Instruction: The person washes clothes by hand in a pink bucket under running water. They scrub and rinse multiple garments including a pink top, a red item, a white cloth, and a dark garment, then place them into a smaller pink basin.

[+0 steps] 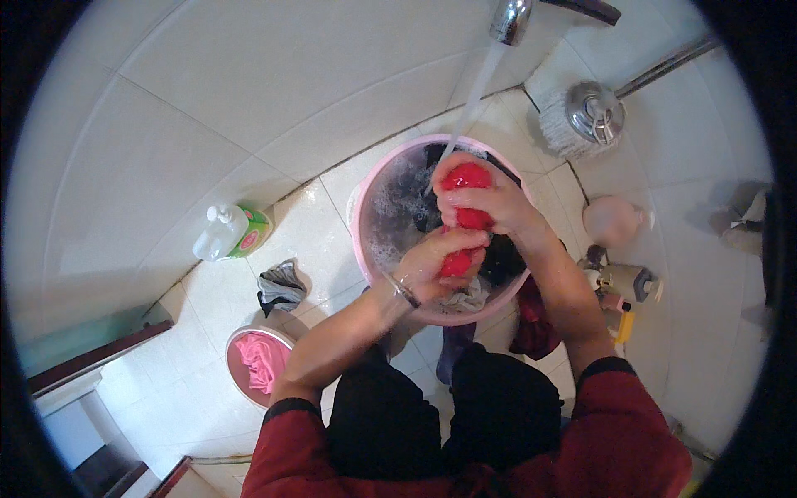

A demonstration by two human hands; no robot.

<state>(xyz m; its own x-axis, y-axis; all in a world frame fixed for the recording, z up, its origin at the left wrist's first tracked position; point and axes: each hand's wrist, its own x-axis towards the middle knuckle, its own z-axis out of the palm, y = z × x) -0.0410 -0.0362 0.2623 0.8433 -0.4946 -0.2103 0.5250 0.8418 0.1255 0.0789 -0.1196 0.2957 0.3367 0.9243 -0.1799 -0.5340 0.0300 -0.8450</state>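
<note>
A wet red cloth (466, 177) is bunched between both my hands above a pink basin (359, 239). My right hand (492, 199) grips its upper part, and my left hand (429, 264), with a bracelet at the wrist, is closed around the lower part. From the chrome faucet (511, 23) a stream of water (476, 93) falls into the basin just behind my right hand. Inside the basin, dark clothes (507, 258) lie in sudsy water (398, 205), along with a pale cloth (467, 299) near the front rim. My hands cover part of the basin's contents.
Left on the tiled floor stand a detergent jug (233, 233), a crumpled grey striped cloth (282, 287) and a small tub (235, 373) holding pink cloth (264, 361). A mop head (579, 121) rests against the right wall. Several bottles (629, 283) and dark red cloth (535, 327) are at right.
</note>
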